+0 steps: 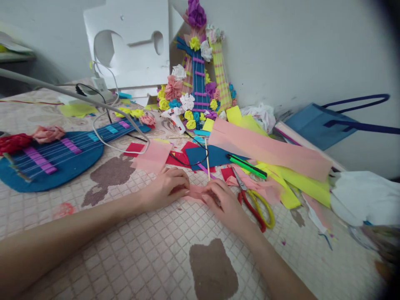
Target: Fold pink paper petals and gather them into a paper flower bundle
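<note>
A small piece of pink crepe paper [196, 192] lies low over the table between my two hands. My left hand [167, 187] pinches its left end with thumb and fingers. At its right end, the fingers of my right hand [220, 200] are closed on the paper too. Just behind the fingertips a thin wooden stick [206, 160] stands out over blue paper [215, 156]. Scissors [250, 196] with red and yellow handles lie right of my right hand. A flat pink paper square [153, 154] is beyond my left hand.
A blue paper guitar [62, 154] with flowers lies at left, a cable [125, 152] looping over it. A glue gun [175, 118] stands before flower-covered guitars [200, 83]. Pink crepe paper [265, 146], yellow strips [287, 183] and a green marker [250, 166] lie right. A blue bag [321, 125] leans behind.
</note>
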`<state>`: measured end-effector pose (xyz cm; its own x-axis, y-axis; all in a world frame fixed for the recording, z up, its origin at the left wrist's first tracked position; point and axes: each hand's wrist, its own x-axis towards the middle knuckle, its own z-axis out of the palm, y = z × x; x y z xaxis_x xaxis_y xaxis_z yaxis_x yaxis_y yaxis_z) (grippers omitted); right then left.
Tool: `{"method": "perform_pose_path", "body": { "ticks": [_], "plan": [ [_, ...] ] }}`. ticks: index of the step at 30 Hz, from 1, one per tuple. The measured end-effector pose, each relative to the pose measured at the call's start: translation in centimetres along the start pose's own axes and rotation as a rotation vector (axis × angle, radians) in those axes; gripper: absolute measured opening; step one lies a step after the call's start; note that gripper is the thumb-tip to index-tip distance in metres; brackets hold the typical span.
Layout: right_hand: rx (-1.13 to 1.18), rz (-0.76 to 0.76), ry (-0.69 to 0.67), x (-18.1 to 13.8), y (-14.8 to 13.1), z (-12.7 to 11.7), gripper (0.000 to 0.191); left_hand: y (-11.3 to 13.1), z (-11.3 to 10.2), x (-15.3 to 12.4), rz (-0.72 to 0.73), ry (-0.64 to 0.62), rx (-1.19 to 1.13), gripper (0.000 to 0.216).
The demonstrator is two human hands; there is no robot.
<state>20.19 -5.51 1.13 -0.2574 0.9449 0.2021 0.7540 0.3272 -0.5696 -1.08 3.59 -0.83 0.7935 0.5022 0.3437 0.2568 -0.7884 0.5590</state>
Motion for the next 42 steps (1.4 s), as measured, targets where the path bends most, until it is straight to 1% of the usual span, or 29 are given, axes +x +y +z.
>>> {"method": "perform_pose_path", "body": {
  "ticks": [4, 6, 9, 12, 15, 18, 21, 24, 26, 29, 31, 35, 42],
  "plan": [
    [0.069, -0.003, 0.003, 0.0, 0.1, 0.3, 0.007, 0.4, -0.4, 0.0, -0.032, -0.055, -0.022, 0.02],
    [0.061, 0.006, -0.002, 0.1, 0.3, 0.6, 0.008, 0.4, -0.3, 0.0, -0.038, -0.039, -0.013, 0.017],
    [0.027, 0.021, 0.013, 0.1, 0.6, 1.1, 0.009, 0.2, 0.3, 0.0, -0.06, 0.0, -0.007, 0.007],
    [0.002, 0.036, 0.042, 0.1, 0.7, 1.6, 0.009, 0.2, 0.6, 0.1, -0.088, 0.014, -0.011, 0.004],
    [0.002, 0.033, 0.11, 0.1, 0.6, 1.9, 0.016, 0.4, 0.7, 0.1, -0.129, 0.031, -0.006, 0.015],
    [-0.06, -0.037, 0.152, 0.1, 0.4, 1.7, 0.027, 0.6, 0.7, 0.0, -0.154, 0.031, -0.002, 0.024],
    [-0.086, -0.11, 0.123, 0.2, 0.1, 1.4, 0.037, 0.7, 0.8, -0.1, -0.172, 0.055, -0.009, 0.037],
    [-0.04, -0.123, 0.052, 0.2, 0.0, 1.2, 0.04, 0.7, 0.8, -0.2, -0.195, 0.07, -0.041, 0.05],
    [-0.026, -0.119, 0.023, 0.2, 0.0, 1.1, 0.039, 0.7, 0.8, -0.2, -0.182, 0.058, -0.037, 0.045],
    [-0.06, -0.143, -0.01, 0.1, 0.0, 0.9, 0.034, 0.8, 0.7, -0.1, -0.14, 0.016, 0.001, 0.021],
    [-0.103, -0.174, -0.025, 0.1, 0.0, 0.8, 0.029, 0.8, 0.6, 0.0, -0.13, 0.002, 0.021, 0.013],
    [-0.199, -0.216, -0.03, 0.0, -0.2, 0.6, 0.02, 0.9, 0.7, 0.1, -0.133, 0.028, 0.039, 0.009],
    [-0.301, -0.283, -0.034, 0.0, -0.7, 0.5, 0.018, 0.9, 0.9, 0.2, -0.135, 0.039, 0.039, 0.009]
  ]
}}
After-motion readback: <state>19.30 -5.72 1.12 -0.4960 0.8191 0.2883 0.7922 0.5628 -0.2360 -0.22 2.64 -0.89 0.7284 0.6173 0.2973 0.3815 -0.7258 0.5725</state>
